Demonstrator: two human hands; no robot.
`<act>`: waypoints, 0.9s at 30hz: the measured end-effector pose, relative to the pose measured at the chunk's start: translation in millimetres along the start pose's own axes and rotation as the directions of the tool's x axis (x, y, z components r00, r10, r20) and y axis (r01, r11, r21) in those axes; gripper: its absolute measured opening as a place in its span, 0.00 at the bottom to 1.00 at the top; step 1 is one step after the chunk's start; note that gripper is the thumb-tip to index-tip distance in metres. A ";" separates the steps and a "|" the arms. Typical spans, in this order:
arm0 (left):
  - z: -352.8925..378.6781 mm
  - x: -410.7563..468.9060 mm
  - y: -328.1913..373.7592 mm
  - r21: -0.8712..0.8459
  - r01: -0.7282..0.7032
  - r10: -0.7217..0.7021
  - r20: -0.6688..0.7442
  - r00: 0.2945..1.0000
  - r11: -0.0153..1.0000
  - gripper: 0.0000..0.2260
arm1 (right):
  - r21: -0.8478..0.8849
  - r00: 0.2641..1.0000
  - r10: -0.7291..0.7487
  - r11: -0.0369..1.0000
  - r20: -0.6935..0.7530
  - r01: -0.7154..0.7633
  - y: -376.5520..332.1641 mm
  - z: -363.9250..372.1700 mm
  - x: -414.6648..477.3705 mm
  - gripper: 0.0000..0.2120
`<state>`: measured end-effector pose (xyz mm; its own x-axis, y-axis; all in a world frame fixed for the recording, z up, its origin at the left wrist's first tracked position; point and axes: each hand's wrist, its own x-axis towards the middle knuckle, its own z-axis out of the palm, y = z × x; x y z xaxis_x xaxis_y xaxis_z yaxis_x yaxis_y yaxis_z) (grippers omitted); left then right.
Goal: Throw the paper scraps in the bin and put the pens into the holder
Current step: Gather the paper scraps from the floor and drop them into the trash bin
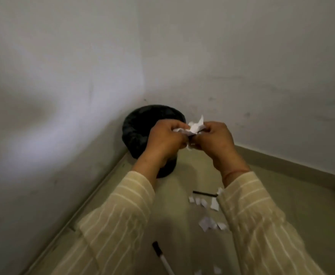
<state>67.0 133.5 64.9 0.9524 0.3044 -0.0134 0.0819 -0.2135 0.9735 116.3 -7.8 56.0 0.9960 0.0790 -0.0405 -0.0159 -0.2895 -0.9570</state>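
Note:
A black bin lined with a dark bag stands in the corner of the room. Just in front of its rim, my left hand and my right hand are pressed together, both gripping a bunch of white paper scraps. Several more paper scraps lie on the floor below my right sleeve. A black pen lies on the floor behind them. A white pen with a black cap lies near the bottom edge. No pen holder is in view.
Two white walls meet behind the bin, with a beige skirting along the tiled floor. My striped beige sleeves fill the lower part of the view and hide part of the floor.

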 end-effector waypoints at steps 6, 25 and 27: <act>-68.8 62.2 12.4 0.252 -0.001 0.041 -0.152 0.988 0.968 0.15 | -0.179 0.987 -0.088 0.977 0.133 0.111 -56.9 71.9 66.9 0.15; 31.8 -45.0 -90.0 0.582 -0.013 -0.243 0.360 0.900 0.813 0.19 | -0.457 0.936 0.307 0.867 0.173 -0.200 122.0 -28.0 -77.9 0.08; 56.2 -72.4 -121.0 0.740 -0.079 -0.377 0.427 0.822 0.668 0.22 | -0.575 0.884 0.418 0.784 0.211 -0.233 163.2 -40.3 -103.2 0.07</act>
<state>4.7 85.1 -64.8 0.8770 -0.0661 -0.4758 0.1971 -0.8538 0.4819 14.4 -101.7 -84.4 0.8551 0.1504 -0.4961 -0.1943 -0.7943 -0.5756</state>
